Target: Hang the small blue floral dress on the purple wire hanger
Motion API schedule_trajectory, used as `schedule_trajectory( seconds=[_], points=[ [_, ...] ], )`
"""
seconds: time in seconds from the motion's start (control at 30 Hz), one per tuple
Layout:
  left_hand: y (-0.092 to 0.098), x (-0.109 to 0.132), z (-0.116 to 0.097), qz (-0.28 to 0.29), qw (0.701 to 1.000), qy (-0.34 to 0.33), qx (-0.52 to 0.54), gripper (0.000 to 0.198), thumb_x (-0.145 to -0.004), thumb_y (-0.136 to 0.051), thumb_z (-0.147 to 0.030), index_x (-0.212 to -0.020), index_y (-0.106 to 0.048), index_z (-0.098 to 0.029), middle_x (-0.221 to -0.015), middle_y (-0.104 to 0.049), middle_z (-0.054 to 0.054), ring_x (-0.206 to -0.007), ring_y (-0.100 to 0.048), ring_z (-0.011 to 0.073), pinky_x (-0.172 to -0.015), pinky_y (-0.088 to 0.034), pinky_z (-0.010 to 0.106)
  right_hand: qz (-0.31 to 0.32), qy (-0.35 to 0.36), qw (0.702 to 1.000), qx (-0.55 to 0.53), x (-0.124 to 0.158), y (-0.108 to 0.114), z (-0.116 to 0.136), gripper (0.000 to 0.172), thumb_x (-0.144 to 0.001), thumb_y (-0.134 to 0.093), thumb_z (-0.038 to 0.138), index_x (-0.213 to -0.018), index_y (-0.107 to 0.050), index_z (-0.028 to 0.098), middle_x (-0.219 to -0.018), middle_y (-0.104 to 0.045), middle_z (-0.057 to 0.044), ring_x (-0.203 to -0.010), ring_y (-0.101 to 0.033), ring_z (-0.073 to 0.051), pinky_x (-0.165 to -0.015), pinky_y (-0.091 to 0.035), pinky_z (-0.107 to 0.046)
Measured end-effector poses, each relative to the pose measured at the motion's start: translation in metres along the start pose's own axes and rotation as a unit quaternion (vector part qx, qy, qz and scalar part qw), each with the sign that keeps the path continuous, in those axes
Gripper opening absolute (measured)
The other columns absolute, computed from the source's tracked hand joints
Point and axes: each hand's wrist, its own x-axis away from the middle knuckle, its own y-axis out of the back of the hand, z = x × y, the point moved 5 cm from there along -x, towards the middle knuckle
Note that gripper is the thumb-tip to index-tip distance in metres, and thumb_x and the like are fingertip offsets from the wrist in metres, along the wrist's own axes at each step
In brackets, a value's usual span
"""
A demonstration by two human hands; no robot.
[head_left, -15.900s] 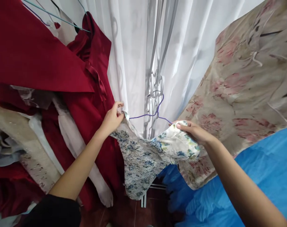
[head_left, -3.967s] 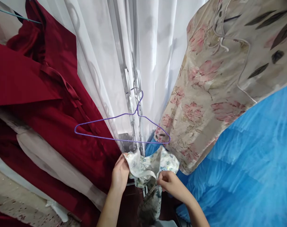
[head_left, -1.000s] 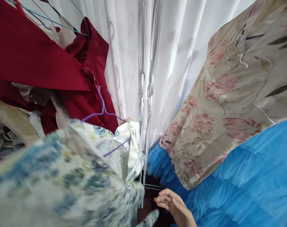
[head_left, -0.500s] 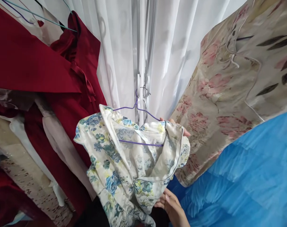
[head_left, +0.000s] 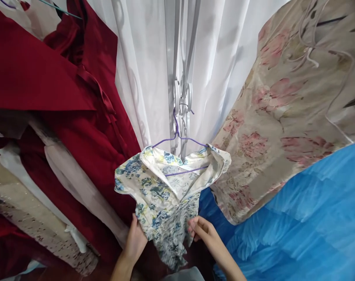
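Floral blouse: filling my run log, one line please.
floral blouse on purple hanger | left hand grips lower fabric | right hand at lower edge

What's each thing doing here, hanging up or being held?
flowery blouse: on the hanger, collar open.
purple hanger: hooked on the metal grille.
left hand: gripping the blouse's lower edge.
right hand: fingers curled at the blouse's hem.
red dress: hanging.
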Motion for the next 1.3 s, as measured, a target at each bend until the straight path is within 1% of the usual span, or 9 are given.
schedule_trajectory(
  seconds=[0.13,0.3,0.4,0.5,0.57,0.67,0.8,1.0,1.3],
  points=[
    [0.01,0.014,0.026,-0.046,0.997,0.064,0.012,0.063,-0.067,-0.083,-0.059,-0.117,-0.071,-0.024,-0.123,-0.071,0.01,-0.132,-0.054,0.0348,-0.116,-0.038,0.049,-0.025,0.061,0.995,0.081,-0.035,-0.017,0.009,0.037,-0.083,-0.07,0.054,-0.095,-0.068,0.019,-0.079,-0.066,-0.003,-0.067,-0.057,-0.018,-0.06,-0.043,-0.029],
    [0.004,0.008,0.031,-0.076,0.995,0.056,-0.022,0.056,-0.067,-0.085,-0.047,-0.113,-0.068,-0.018,-0.119,-0.073,0.011,-0.121,-0.063,0.0326,-0.109,-0.045,0.044,-0.067,0.104,0.989,0.077,-0.052,-0.032,0.019,0.043,-0.087,-0.063,0.056,-0.066,-0.059,0.019,-0.059,-0.06,-0.001,-0.055,-0.048,-0.015,-0.056,-0.036,-0.028],
    [0.018,0.003,0.013,-0.162,0.979,-0.067,-0.102,0.045,-0.076,-0.076,-0.047,-0.11,-0.065,-0.019,-0.109,-0.073,0.009,-0.111,-0.066,0.0306,-0.099,-0.051,0.041,-0.068,0.083,0.994,0.034,-0.043,-0.03,0.016,0.042,-0.085,-0.067,0.053,-0.061,-0.057,0.019,-0.055,-0.059,0.0,-0.05,-0.043,-0.013,-0.053,-0.032,-0.027],
    [0.023,0.015,-0.009,-0.294,0.876,-0.299,-0.236,0.028,-0.085,-0.066,-0.038,-0.106,-0.058,-0.021,-0.108,-0.065,0.008,-0.11,-0.062,0.0273,-0.098,-0.049,0.04,-0.068,0.06,0.996,0.009,-0.025,-0.024,0.007,0.045,-0.08,-0.072,0.052,-0.055,-0.051,0.02,-0.046,-0.052,0.003,-0.045,-0.038,-0.011,-0.05,-0.029,-0.027],
    [0.002,0.022,-0.006,-0.252,0.833,-0.381,-0.313,0.015,-0.089,-0.059,-0.029,-0.102,-0.056,-0.022,-0.107,-0.06,0.008,-0.108,-0.059,0.0259,-0.099,-0.047,0.041,-0.069,0.043,0.997,-0.005,-0.014,-0.023,0.003,0.045,-0.079,-0.073,0.052,-0.054,-0.051,0.021,-0.042,-0.049,0.004,-0.042,-0.037,-0.011,-0.048,-0.027,-0.026],
    [-0.048,0.028,0.024,-0.058,0.842,-0.378,-0.38,0.018,-0.088,-0.056,-0.02,-0.106,-0.056,-0.024,-0.11,-0.058,0.009,-0.11,-0.057,0.0268,-0.097,-0.047,0.042,-0.057,0.032,0.998,-0.024,-0.002,-0.026,0.004,0.039,-0.079,-0.073,0.049,-0.06,-0.059,0.018,-0.044,-0.055,0.002,-0.042,-0.042,-0.012,-0.048,-0.031,-0.026],
    [-0.084,0.035,0.056,-0.005,0.869,-0.335,-0.365,0.031,-0.085,-0.052,-0.013,-0.114,-0.053,-0.025,-0.108,-0.059,0.008,-0.104,-0.059,0.0252,-0.09,-0.049,0.038,-0.018,0.052,0.998,-0.02,0.011,-0.032,0.011,0.034,-0.08,-0.074,0.045,-0.064,-0.064,0.017,-0.052,-0.063,-0.001,-0.049,-0.053,-0.015,-0.054,-0.039,-0.027],
    [-0.087,0.031,0.061,0.035,0.851,-0.325,-0.41,0.015,-0.092,-0.049,-0.018,-0.078,-0.05,-0.021,-0.081,-0.054,0.003,-0.079,-0.055,0.0194,-0.074,-0.045,0.032,-0.043,0.05,0.997,-0.033,0.003,-0.015,0.046,0.038,-0.078,-0.074,0.046,-0.057,-0.06,0.018,-0.041,-0.052,0.003,-0.038,-0.033,-0.008,-0.043,-0.024,-0.023],
    [-0.073,0.017,0.069,0.046,0.819,-0.317,-0.476,0.026,-0.096,-0.045,-0.027,-0.07,-0.044,-0.022,-0.076,-0.05,0.003,-0.076,-0.054,0.0198,-0.07,-0.043,0.031,0.013,0.21,0.977,-0.022,-0.056,-0.047,0.211,0.026,-0.078,-0.073,0.035,-0.062,-0.067,0.016,-0.042,-0.052,0.005,-0.039,-0.033,-0.007,-0.042,-0.025,-0.022]
  ],
)
